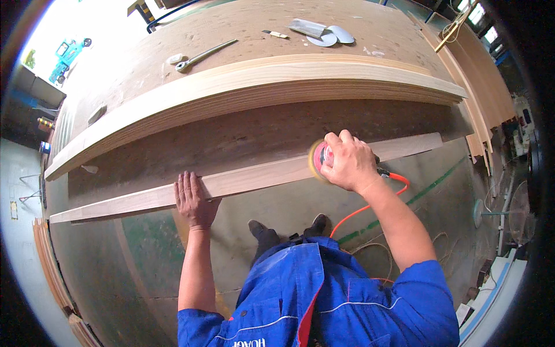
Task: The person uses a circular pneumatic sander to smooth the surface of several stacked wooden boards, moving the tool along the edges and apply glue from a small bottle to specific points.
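Observation:
A long pale wooden board (254, 177) lies along the near edge of the workbench. My left hand (195, 199) rests flat on it, left of the middle, with fingers stretched out and holding nothing. Further right, my right hand (351, 162) wraps round a small orbital sander (322, 157) with a red body and a yellowish round pad. The pad is at the board's surface; whether it touches is hard to make out. An orange air hose (399, 177) hangs from the sander down past the bench edge.
Behind the board lies a stack of long boards (260, 87). On the bench (231, 23) beyond are a ratchet wrench (205, 55), a brush (275, 34) and grey sanding discs (341, 34). Large wooden panels (485, 87) stand at the right, and a fan (520, 213) lower right.

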Motion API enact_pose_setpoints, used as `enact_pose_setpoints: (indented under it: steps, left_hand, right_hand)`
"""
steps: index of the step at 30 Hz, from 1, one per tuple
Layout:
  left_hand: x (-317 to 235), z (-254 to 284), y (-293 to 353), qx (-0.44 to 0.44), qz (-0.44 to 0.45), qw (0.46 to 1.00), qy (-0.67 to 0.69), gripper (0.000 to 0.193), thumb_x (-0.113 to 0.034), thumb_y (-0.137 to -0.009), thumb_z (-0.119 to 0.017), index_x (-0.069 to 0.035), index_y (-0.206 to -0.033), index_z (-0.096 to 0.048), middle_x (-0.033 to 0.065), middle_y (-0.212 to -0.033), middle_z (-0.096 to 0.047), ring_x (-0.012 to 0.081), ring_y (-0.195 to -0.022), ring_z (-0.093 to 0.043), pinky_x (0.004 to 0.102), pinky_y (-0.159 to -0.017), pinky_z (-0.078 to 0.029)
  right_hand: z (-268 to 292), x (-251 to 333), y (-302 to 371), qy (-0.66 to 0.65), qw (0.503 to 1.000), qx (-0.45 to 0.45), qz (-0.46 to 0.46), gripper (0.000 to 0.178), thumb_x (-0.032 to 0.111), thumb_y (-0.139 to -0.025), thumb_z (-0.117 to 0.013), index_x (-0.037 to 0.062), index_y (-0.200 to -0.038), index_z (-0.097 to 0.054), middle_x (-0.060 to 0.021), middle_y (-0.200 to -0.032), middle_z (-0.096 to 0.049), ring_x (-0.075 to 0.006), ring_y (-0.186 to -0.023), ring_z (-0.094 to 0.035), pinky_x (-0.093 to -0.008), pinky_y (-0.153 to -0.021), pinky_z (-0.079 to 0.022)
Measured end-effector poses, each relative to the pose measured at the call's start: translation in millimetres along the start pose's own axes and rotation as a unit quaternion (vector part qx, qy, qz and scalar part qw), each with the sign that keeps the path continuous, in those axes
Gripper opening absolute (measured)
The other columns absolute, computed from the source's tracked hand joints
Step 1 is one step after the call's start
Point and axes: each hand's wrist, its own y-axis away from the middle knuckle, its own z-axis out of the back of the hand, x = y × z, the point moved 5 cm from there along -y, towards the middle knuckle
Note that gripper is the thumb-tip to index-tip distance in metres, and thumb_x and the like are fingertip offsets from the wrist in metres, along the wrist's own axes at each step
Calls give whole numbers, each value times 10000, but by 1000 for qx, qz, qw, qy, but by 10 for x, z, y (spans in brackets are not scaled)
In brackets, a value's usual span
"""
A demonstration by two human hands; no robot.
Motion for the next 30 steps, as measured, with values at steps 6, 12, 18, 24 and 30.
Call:
enact_pose_setpoints:
  steps: [6, 12, 18, 24, 30]
  left_hand:
    - [5, 7, -2, 35, 20, 999, -3, 1048, -469, -663, -966, -42, -1520, -540, 183, -1591, -566, 363, -1527, -486, 533, -1320, -330]
    - [23, 7, 3, 11, 5, 1000, -2, 1008, -488, -702, -943, -40, -1514, -549, 188, -1593, -567, 374, -1517, -495, 530, -1314, -336]
    - [4, 4, -2, -11, 6, 1000, 3, 972, -519, -750, -893, -42, -1517, -536, 205, -1556, -589, 374, -1490, -534, 546, -1297, -360]
    - [11, 15, -5, -16, 7, 1000, 4, 992, -631, -741, -882, -23, -1469, -595, 202, -1536, -617, 363, -1479, -547, 531, -1291, -363]
    - [39, -7, 15, -3, 1, 1000, -10, 909, -571, -815, -834, -25, -1493, -572, 206, -1534, -615, 365, -1474, -552, 539, -1292, -361]
  right_hand:
    - [-44, 277, -54, 3, 1000, 5, 28, 473, 346, -846, -773, 129, -1241, -628, -185, -1116, -646, -395, -1025, -722, -525, -919, -581]
    - [-90, 609, -123, -2, 998, 12, 58, 476, 360, -844, -794, 127, -1226, -629, -176, -1111, -646, -384, -1045, -717, -514, -927, -579]
    - [-147, 938, -205, -9, 997, 19, 77, 471, 361, -839, -805, 129, -1209, -629, -173, -1109, -646, -377, -1036, -717, -509, -920, -580]
    - [-174, 1240, -266, -3, 994, 20, 106, 482, 373, -830, -819, 132, -1204, -632, -167, -1107, -649, -371, -1035, -718, -507, -913, -581]
    - [-207, 1551, -339, -8, 990, 38, 133, 511, 388, -827, -827, 135, -1230, -640, -172, -1126, -648, -370, -1058, -718, -506, -924, -583]
